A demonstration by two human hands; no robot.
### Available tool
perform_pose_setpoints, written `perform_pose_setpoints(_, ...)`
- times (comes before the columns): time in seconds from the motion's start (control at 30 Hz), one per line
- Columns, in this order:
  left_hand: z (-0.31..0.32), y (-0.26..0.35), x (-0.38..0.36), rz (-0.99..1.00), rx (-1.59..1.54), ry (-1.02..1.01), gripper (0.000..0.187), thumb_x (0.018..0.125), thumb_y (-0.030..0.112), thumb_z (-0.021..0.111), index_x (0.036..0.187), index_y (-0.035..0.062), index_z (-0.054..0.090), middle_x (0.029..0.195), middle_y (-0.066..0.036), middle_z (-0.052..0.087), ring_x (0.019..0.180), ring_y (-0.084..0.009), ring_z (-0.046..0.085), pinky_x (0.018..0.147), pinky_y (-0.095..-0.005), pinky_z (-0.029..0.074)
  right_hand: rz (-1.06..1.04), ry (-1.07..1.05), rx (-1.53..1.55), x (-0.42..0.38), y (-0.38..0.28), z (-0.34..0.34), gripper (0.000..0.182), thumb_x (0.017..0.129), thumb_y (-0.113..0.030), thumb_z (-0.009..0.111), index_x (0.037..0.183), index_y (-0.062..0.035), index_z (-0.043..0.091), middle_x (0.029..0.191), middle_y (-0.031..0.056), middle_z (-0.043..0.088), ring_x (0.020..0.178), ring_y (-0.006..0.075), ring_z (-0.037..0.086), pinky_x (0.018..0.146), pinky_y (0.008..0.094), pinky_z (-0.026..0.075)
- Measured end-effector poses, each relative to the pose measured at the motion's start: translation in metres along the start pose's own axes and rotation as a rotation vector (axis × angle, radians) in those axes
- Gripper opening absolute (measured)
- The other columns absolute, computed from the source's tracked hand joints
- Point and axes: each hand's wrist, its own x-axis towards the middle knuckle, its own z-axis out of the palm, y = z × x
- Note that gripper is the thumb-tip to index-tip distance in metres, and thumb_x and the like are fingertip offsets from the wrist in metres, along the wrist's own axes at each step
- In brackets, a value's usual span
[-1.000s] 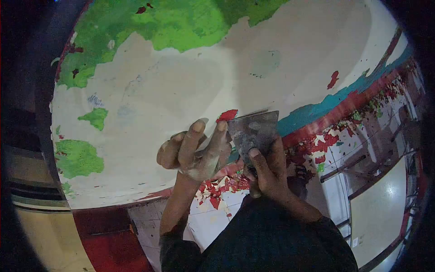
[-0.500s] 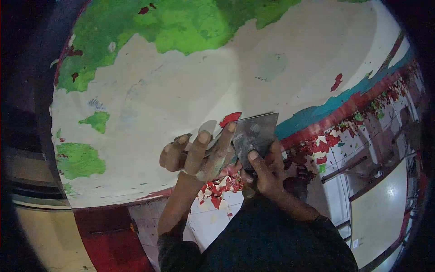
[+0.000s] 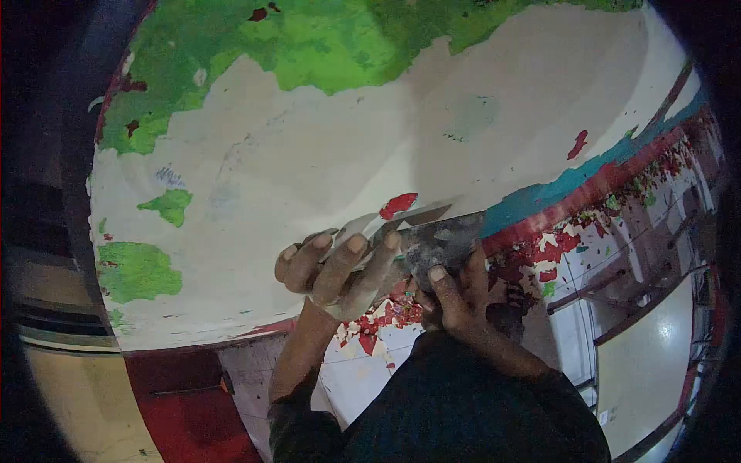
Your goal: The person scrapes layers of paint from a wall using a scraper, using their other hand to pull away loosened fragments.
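Against the wall point(image 3: 231, 262), slide the scraper point(image 3: 457, 233), clasped in the right hand point(image 3: 457, 299), at a low angle, guarding the left hand point(image 3: 338, 274), loose-fingered and seemingly empty, from its edge.

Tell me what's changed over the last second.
The scraper in the right hand has lowered slightly, away from the red patch on the wall, and the left hand has dropped too. The right hand's grip and the red patch look unchanged.

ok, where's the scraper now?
Head view, just right of centre: the scraper is in the right hand, beside the left hand, just below-right of a red paint patch.
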Motion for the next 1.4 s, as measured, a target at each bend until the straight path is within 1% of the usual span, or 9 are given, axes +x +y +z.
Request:
perform_pose_setpoints(0.13, -0.011, 0.006, 0.002, -0.086, 0.016, -0.164, 0.023, 0.067, 0.017, 0.07, 0.086, 0.0252, 0.06, 0.107, 0.0, 0.046, 0.102, -0.0249, 0.035, 0.08, -0.0334, 0.034, 0.054, -0.023, -0.002, -0.001, -0.013, 0.003, 0.032, 0.084, -0.011, 0.044, 0.112, 0.0003, 0.032, 0.096, 0.0106, 0.047, 0.072, 0.0086, 0.047, 0.056, 0.0206, 0.041)
perform_pose_setpoints(0.53, 0.001, 0.005, 0.004, -0.092, 0.006, -0.018, 0.018, 0.068, 0.022, 0.067, 0.085, 0.02, 0.064, 0.106, -0.001, 0.051, 0.091, -0.0197, 0.042, 0.068, -0.0307, 0.031, 0.106, 0.036, 0.083, -0.001, -0.021, 0.011, 0.036, 0.085, -0.015, 0.046, 0.114, -0.0019, 0.03, 0.095, 0.0093, 0.046, 0.07, 0.0091, 0.048, 0.051, 0.0193, 0.041)
perform_pose_setpoints(0.77, 0.0, 0.007, 0.007, -0.055, 0.088, -0.078, 0.02, 0.07, 0.018, 0.065, 0.089, 0.0183, 0.061, 0.107, -0.005, 0.046, 0.089, -0.0222, 0.038, 0.072, -0.0314, 0.031, 0.159, 0.012, 0.013, -0.005, -0.014, 0.002, 0.035, 0.086, -0.014, 0.046, 0.114, -0.0001, 0.03, 0.098, 0.01, 0.046, 0.084, 0.0137, 0.047, 0.074, 0.0282, 0.04)
perform_pose_setpoints(0.87, 0.005, 0.004, 0.008, -0.052, 0.065, 0.006, 0.023, 0.066, 0.019, 0.067, 0.089, 0.0185, 0.065, 0.107, -0.003, 0.049, 0.078, -0.0161, 0.043, 0.063, -0.0267, 0.029, 0.157, 0.032, 0.042, -0.005, -0.017, 0.005, 0.035, 0.086, -0.014, 0.046, 0.114, 0.0004, 0.03, 0.098, 0.0102, 0.046, 0.084, 0.0142, 0.047, 0.076, 0.0289, 0.039)
perform_pose_setpoints(1.03, 0.007, 0.005, 0.01, -0.039, 0.099, -0.001, 0.026, 0.065, 0.019, 0.068, 0.091, 0.0212, 0.065, 0.108, -0.003, 0.048, 0.076, -0.0149, 0.042, 0.064, -0.0274, 0.028, 0.268, -0.005, 0.174, -0.005, -0.027, 0.009, 0.037, 0.086, -0.015, 0.046, 0.114, 0.0001, 0.029, 0.091, 0.0086, 0.047, 0.072, 0.0113, 0.049, 0.06, 0.0243, 0.043)
perform_pose_setpoints(1.13, 0.0, 0.006, 0.011, -0.018, 0.137, -0.092, 0.027, 0.065, 0.017, 0.067, 0.091, 0.0238, 0.065, 0.11, -0.002, 0.046, 0.075, -0.0146, 0.041, 0.064, -0.0274, 0.027, 0.162, 0.028, 0.143, -0.005, -0.017, 0.012, 0.038, 0.086, -0.015, 0.046, 0.115, -0.0006, 0.027, 0.087, 0.0077, 0.047, 0.064, 0.0093, 0.048, 0.049, 0.0206, 0.041)
perform_pose_setpoints(1.23, 0.007, 0.004, 0.009, -0.002, 0.116, -0.021, 0.022, 0.069, 0.021, 0.064, 0.09, 0.0256, 0.065, 0.111, -0.002, 0.045, 0.078, -0.0144, 0.04, 0.064, -0.0271, 0.026, 0.162, 0.013, 0.158, -0.004, -0.017, 0.014, 0.028, 0.087, -0.013, 0.042, 0.111, -0.0062, 0.029, 0.088, 0.013, 0.05, 0.063, 0.0143, 0.052, 0.039, 0.0209, 0.038)
perform_pose_setpoints(1.33, 0.01, 0.005, 0.002, 0.0, 0.17, 0.011, 0.02, 0.073, 0.027, 0.06, 0.093, 0.0259, 0.064, 0.113, -0.002, 0.043, 0.087, -0.0165, 0.038, 0.066, -0.0275, 0.027, 0.128, 0.015, 0.167, -0.005, -0.007, 0.015, 0.032, 0.086, -0.013, 0.043, 0.113, -0.0052, 0.028, 0.089, 0.0124, 0.05, 0.064, 0.0137, 0.051, 0.041, 0.0206, 0.038)
perform_pose_setpoints(1.4, 0.0, 0.007, -0.028, -0.063, 0.167, -0.227, 0.022, 0.075, 0.031, 0.058, 0.096, 0.0255, 0.063, 0.115, -0.003, 0.042, 0.094, -0.0187, 0.036, 0.069, -0.0281, 0.029, 0.109, 0.023, 0.172, -0.005, -0.008, 0.017, 0.036, 0.086, -0.014, 0.045, 0.116, -0.0029, 0.027, 0.091, 0.0104, 0.048, 0.065, 0.0112, 0.05, 0.046, 0.021, 0.04)
